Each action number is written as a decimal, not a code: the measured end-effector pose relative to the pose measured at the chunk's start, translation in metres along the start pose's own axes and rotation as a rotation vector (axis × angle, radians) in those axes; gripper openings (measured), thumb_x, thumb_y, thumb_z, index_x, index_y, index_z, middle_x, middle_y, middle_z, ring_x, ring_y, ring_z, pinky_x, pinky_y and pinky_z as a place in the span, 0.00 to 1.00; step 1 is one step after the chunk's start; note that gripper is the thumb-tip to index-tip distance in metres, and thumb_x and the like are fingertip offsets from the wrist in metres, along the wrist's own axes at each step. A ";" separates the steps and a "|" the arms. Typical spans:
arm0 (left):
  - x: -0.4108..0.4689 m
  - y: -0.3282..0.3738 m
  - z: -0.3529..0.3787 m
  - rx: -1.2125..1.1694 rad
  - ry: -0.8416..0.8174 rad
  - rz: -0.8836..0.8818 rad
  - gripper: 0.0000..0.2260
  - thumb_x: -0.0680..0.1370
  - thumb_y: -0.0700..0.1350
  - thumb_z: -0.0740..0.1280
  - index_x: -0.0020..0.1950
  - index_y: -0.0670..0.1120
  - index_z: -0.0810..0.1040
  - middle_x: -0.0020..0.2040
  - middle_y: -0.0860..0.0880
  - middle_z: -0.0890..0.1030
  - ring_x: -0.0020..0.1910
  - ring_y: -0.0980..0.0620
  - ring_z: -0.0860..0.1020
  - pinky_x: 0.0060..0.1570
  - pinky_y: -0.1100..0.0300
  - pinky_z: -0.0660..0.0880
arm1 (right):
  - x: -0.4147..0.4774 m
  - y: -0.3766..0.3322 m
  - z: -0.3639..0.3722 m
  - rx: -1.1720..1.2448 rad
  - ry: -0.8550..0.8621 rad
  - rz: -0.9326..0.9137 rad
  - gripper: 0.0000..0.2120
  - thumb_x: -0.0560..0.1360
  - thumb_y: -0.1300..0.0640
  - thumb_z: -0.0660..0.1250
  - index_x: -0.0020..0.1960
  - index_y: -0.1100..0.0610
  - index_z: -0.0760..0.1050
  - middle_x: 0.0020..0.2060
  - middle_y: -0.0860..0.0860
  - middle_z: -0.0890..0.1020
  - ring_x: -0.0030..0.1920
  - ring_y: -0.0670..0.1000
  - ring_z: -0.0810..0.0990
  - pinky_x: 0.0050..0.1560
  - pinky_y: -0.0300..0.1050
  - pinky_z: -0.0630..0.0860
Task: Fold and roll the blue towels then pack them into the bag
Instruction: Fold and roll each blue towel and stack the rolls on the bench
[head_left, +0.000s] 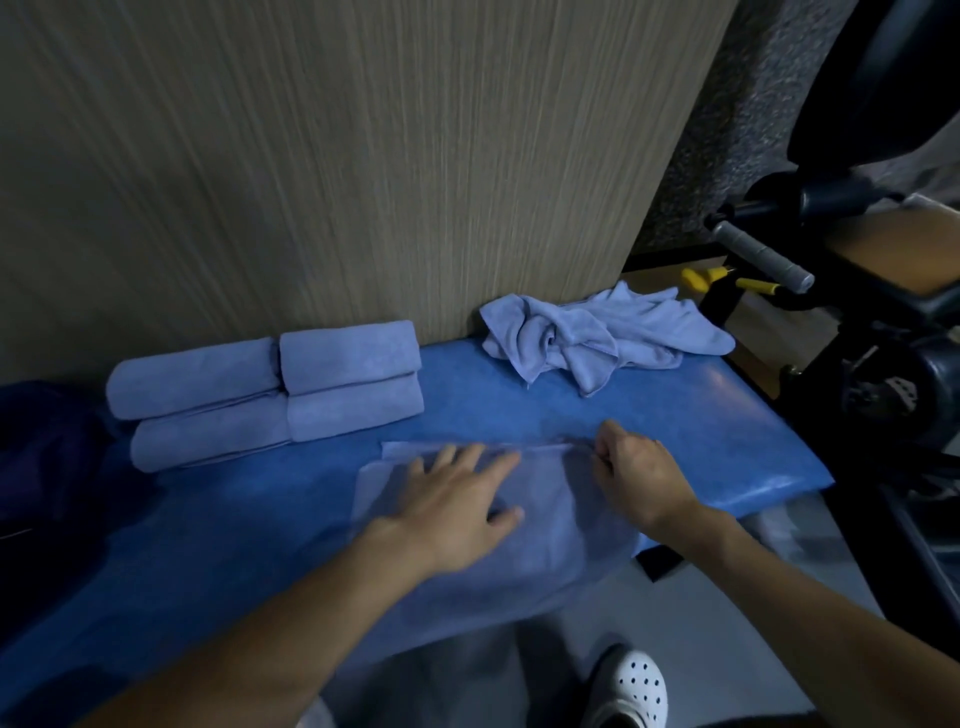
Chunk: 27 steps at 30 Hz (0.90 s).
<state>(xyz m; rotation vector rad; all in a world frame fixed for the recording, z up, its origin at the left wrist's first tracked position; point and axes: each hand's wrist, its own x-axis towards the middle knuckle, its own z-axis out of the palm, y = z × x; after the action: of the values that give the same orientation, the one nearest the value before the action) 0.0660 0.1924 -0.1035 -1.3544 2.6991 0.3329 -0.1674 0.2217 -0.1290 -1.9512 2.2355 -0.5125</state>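
Both forearms reach out over the blue bench (675, 415), bare to past the elbow, the left one coming in at a slant from low on the left and the right one from the lower right corner. The left hand (452, 512) lies palm down on the towel (550, 545), fingers straight and fanned apart, thumb out to the side, pressing the cloth flat and gripping nothing. The right hand (639, 478) is knuckles up with its fingers curled in, clamped on the towel's far right corner, where the edge is drawn into a thin ridge. The towel is spread on the near part of the bench, its near end hanging over the front edge. Four rolls (270, 395) are stacked two on two at the back left, against the wood-grain panel (311, 156). A heap (597, 338) of loose blue towels lies crumpled at the back right, well apart from the hands. A dark blue shape (41, 452) sits at the bench's left end; I can't tell what it is. On the floor below is a white clog (631, 686), and a black machine (883, 364) stands to the right.
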 end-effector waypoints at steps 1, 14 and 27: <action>0.002 -0.006 -0.003 0.001 0.056 -0.025 0.28 0.79 0.61 0.57 0.78 0.57 0.55 0.75 0.50 0.62 0.72 0.45 0.62 0.68 0.44 0.62 | -0.001 0.005 -0.002 0.035 0.003 0.008 0.07 0.76 0.59 0.64 0.42 0.57 0.67 0.35 0.57 0.78 0.39 0.62 0.76 0.40 0.52 0.69; 0.003 -0.096 0.006 -0.250 0.094 -0.011 0.07 0.76 0.50 0.71 0.45 0.52 0.73 0.47 0.57 0.72 0.49 0.55 0.72 0.51 0.59 0.70 | -0.012 0.030 -0.003 0.172 0.022 0.010 0.15 0.71 0.64 0.72 0.35 0.51 0.68 0.41 0.51 0.74 0.45 0.54 0.71 0.47 0.45 0.65; 0.016 -0.106 0.007 -0.343 0.095 0.002 0.10 0.75 0.45 0.74 0.38 0.53 0.75 0.45 0.54 0.73 0.43 0.59 0.73 0.43 0.70 0.65 | -0.008 0.034 -0.010 0.383 -0.008 0.245 0.12 0.71 0.62 0.73 0.33 0.58 0.74 0.26 0.48 0.71 0.32 0.50 0.70 0.31 0.36 0.64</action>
<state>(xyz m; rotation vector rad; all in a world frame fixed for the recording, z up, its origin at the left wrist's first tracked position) 0.1414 0.1206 -0.1290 -1.4815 2.8146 0.7816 -0.2013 0.2349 -0.1323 -1.4687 2.1353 -0.8225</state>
